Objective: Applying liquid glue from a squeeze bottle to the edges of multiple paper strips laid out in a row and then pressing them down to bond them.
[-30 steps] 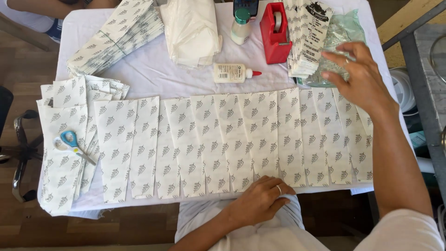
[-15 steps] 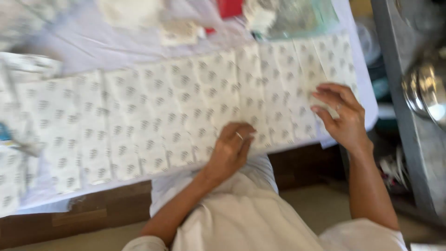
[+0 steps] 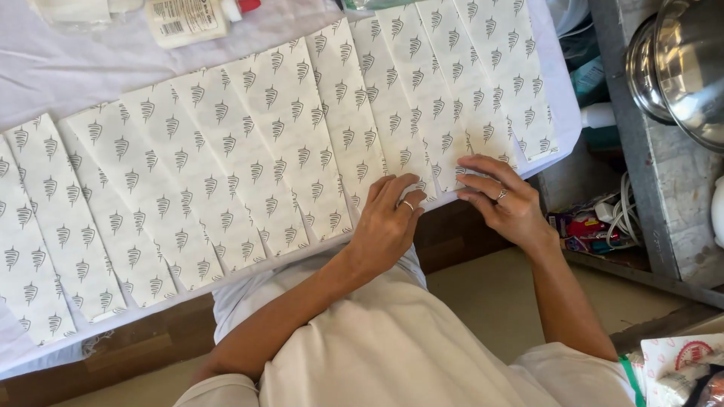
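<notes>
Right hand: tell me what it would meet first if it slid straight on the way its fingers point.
The right hand points left along the patterned paper strips' near edge. It would probably meet the left hand's fingertips first; only a narrow gap shows between them.

Row of white patterned paper strips (image 3: 249,158), overlapping side by side, lying flat along the bench (image 3: 68,68) near edge.

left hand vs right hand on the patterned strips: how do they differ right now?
The left hand lies over the near edge of the patterned paper strips, its fingers curled; the right hand sits further right, its fingers stretched flatter and pointing left across a strip's lower end. The left hand shows its ring on a bent finger; the right hand's ring sits on an extended one. Both are bare, ringed and touch the strips at the table's near edge.
</notes>
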